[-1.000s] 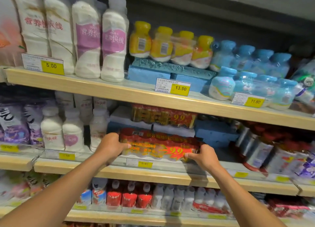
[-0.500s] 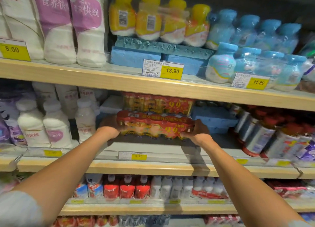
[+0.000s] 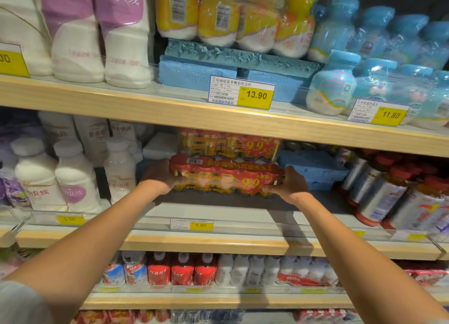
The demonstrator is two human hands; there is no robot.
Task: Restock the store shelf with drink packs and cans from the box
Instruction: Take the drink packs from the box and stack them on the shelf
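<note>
Two hands, my left hand (image 3: 159,178) and right hand (image 3: 289,185), curl their fingers round the ends of the drink pack (image 3: 226,178), low over the middle shelf (image 3: 194,243). If I push it crooked, it may catch the blue foam block (image 3: 313,170) and slip.

Between the fingers (image 3: 283,178), the drink pack (image 3: 226,175) reads "9.9", as does the rear pack (image 3: 228,145) above it. Above the fingers a price tag (image 3: 243,92) says "13.90" and "6902083914370"; up and right of them, a second tag (image 3: 377,113) says "11.80"; below them, a third tag (image 3: 192,224) says "9.90".
</note>
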